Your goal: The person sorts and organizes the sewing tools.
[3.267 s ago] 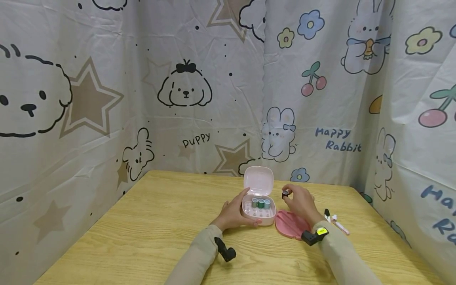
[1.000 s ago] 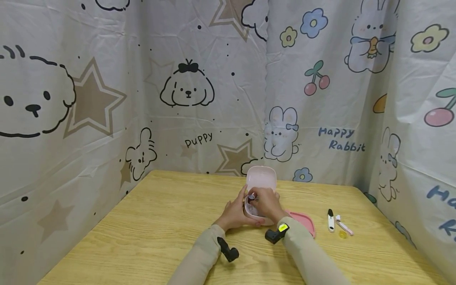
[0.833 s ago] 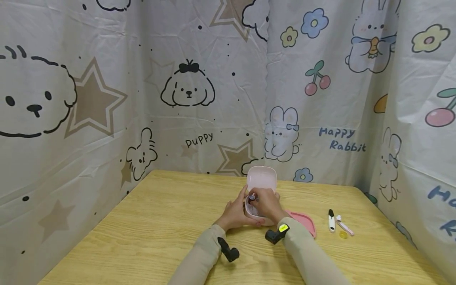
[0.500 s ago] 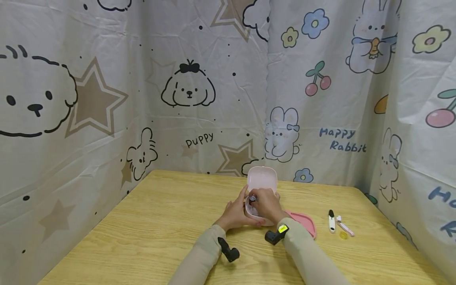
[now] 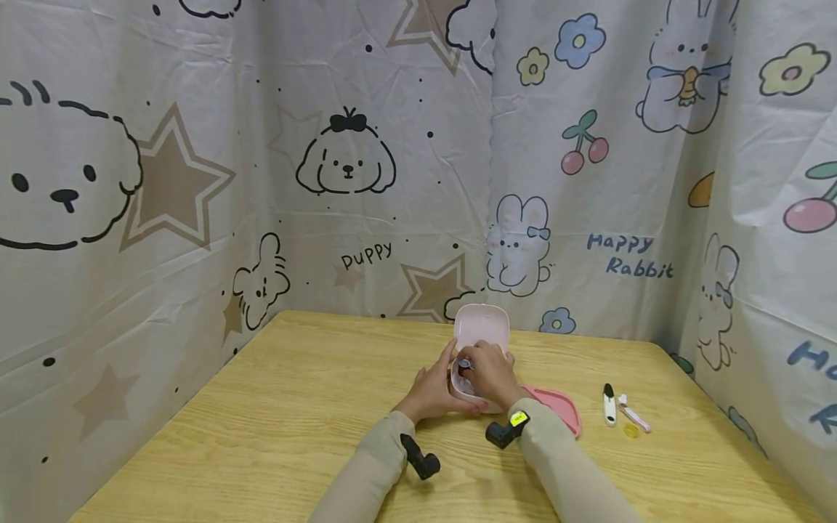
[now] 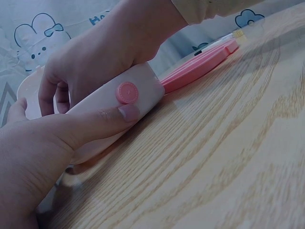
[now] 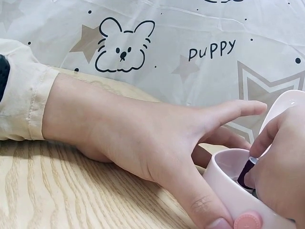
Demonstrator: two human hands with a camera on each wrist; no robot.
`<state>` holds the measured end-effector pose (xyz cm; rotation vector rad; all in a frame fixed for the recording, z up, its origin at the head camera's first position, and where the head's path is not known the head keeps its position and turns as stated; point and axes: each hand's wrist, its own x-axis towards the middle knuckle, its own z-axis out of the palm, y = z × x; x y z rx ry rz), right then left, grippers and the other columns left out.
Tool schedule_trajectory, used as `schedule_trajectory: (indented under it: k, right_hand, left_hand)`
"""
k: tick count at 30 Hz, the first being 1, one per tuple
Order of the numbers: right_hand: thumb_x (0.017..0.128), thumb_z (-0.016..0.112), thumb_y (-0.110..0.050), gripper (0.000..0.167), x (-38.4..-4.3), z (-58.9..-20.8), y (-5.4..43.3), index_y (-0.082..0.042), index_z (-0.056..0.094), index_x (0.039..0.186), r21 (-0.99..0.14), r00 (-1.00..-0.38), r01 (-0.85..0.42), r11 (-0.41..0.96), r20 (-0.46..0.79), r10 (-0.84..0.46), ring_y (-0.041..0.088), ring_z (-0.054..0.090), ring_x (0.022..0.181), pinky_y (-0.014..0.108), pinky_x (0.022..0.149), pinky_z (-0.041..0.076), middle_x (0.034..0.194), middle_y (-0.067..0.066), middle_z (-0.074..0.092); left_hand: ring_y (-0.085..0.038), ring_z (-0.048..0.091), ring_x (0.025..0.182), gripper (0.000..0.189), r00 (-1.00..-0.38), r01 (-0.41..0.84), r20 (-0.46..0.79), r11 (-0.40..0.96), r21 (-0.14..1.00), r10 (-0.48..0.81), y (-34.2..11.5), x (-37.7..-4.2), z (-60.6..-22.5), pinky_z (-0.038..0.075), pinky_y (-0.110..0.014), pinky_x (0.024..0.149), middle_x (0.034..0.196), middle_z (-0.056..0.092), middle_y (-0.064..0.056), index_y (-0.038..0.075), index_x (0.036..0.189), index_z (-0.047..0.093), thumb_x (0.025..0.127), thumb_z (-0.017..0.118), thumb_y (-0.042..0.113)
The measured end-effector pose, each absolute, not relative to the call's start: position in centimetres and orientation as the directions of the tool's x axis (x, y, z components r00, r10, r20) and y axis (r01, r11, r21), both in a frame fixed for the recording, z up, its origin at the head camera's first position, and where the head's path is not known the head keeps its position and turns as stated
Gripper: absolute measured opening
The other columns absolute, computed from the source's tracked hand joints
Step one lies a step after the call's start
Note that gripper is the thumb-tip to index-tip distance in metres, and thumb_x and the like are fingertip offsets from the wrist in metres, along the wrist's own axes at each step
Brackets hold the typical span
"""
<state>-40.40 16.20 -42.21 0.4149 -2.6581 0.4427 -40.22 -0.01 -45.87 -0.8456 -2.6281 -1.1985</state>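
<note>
A small pale pink box (image 5: 480, 325) stands on the table with its lid raised. My left hand (image 5: 428, 390) grips it from the left, with the thumb on the front beside a round pink button (image 6: 127, 92) in the left wrist view. My right hand (image 5: 490, 374) reaches down into the box. Between its thumb and finger it pinches a dark thread spool (image 7: 247, 172), upright or slightly tilted inside the box wall in the right wrist view. The right hand hides most of the box's inside, including other spools seen there earlier.
A darker pink tray-like piece (image 5: 560, 408) lies right of the box, partly under my right forearm. Farther right lie a white tool with a black tip (image 5: 609, 405), a thin pink-and-white stick (image 5: 636, 416) and a small yellow disc (image 5: 631, 431). A printed curtain surrounds the table.
Since the oldest frame, my right hand has carried the dark spool leftward from beside the box into it. Over the last second both hands have barely moved.
</note>
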Motion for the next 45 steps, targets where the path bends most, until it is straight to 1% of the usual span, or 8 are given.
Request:
schedule_trajectory:
  k: [11, 18, 24, 30, 36, 40, 45]
  right_hand:
    - [0.086, 0.086, -0.015, 0.017, -40.4, -42.4, 16.2, -0.021, 0.080, 0.100, -0.237, -0.877, -0.348, 0.907, 0.423, -0.226, 0.030, 0.059, 0.093, 0.055, 0.078, 0.040, 0.098, 0.002, 0.066]
    - [0.087, 0.085, -0.017, 0.015, -40.2, -42.3, 16.2, -0.022, 0.081, 0.100, -0.234, -0.889, -0.329, 0.915, 0.404, -0.216, 0.030, 0.059, 0.093, 0.057, 0.080, 0.040, 0.097, 0.001, 0.065]
    - [0.086, 0.086, -0.018, 0.014, -40.3, -42.2, 16.4, -0.021, 0.081, 0.098, -0.229, -0.878, -0.347, 0.910, 0.421, -0.229, 0.031, 0.059, 0.091, 0.058, 0.078, 0.041, 0.094, 0.001, 0.065]
    - [0.082, 0.088, -0.017, 0.017, -40.2, -42.0, 16.5, -0.022, 0.080, 0.096, -0.231, -0.872, -0.358, 0.905, 0.429, -0.235, 0.031, 0.060, 0.091, 0.060, 0.078, 0.042, 0.093, 0.000, 0.065]
    - [0.082, 0.089, -0.018, 0.018, -40.4, -42.0, 16.7, -0.022, 0.080, 0.097, -0.235, -0.871, -0.366, 0.900, 0.428, -0.242, 0.030, 0.060, 0.090, 0.058, 0.077, 0.042, 0.093, 0.000, 0.066]
    - [0.082, 0.089, -0.018, 0.019, -40.4, -41.8, 16.9, -0.020, 0.081, 0.099, -0.252, -0.877, -0.362, 0.898, 0.418, -0.236, 0.029, 0.060, 0.091, 0.058, 0.078, 0.042, 0.095, 0.001, 0.067]
    - [0.083, 0.087, -0.016, 0.019, -40.2, -41.5, 17.2, -0.018, 0.081, 0.100, -0.261, -0.887, -0.351, 0.899, 0.400, -0.231, 0.028, 0.061, 0.092, 0.058, 0.079, 0.043, 0.093, 0.001, 0.068]
  left_hand:
    - [-0.025, 0.043, 0.143, 0.137, -0.835, 0.537, 0.328, 0.524, 0.662, 0.441, 0.0, -40.1, -45.7, 0.011, -0.069, 0.117, 0.161, 0.041, -0.006, 0.020, 0.168, 0.006, 0.069, 0.092, 0.059]
    - [-0.024, 0.043, 0.143, 0.137, -0.836, 0.535, 0.330, 0.518, 0.668, 0.438, 0.1, -39.8, -45.7, 0.011, -0.069, 0.117, 0.160, 0.042, -0.007, 0.020, 0.168, 0.008, 0.068, 0.092, 0.060]
    - [-0.024, 0.043, 0.143, 0.136, -0.831, 0.543, 0.337, 0.515, 0.663, 0.443, 0.1, -40.0, -45.8, 0.011, -0.069, 0.116, 0.160, 0.042, -0.007, 0.020, 0.168, 0.008, 0.069, 0.092, 0.060]
    - [-0.024, 0.042, 0.144, 0.135, -0.831, 0.543, 0.335, 0.520, 0.659, 0.443, 0.1, -40.0, -45.7, 0.011, -0.070, 0.116, 0.161, 0.042, -0.007, 0.020, 0.168, 0.008, 0.070, 0.091, 0.060]
    - [-0.024, 0.042, 0.144, 0.135, -0.832, 0.541, 0.333, 0.512, 0.667, 0.444, 0.1, -39.9, -45.6, 0.010, -0.070, 0.116, 0.161, 0.042, -0.006, 0.021, 0.168, 0.008, 0.070, 0.092, 0.058]
    - [-0.025, 0.042, 0.144, 0.136, -0.831, 0.542, 0.335, 0.507, 0.670, 0.444, 0.0, -39.9, -45.7, 0.010, -0.069, 0.117, 0.161, 0.041, -0.006, 0.021, 0.168, 0.008, 0.069, 0.093, 0.058]
    - [-0.026, 0.042, 0.144, 0.136, -0.830, 0.544, 0.339, 0.505, 0.670, 0.443, 0.0, -40.1, -45.7, 0.010, -0.068, 0.117, 0.162, 0.040, -0.007, 0.021, 0.168, 0.008, 0.068, 0.094, 0.057]
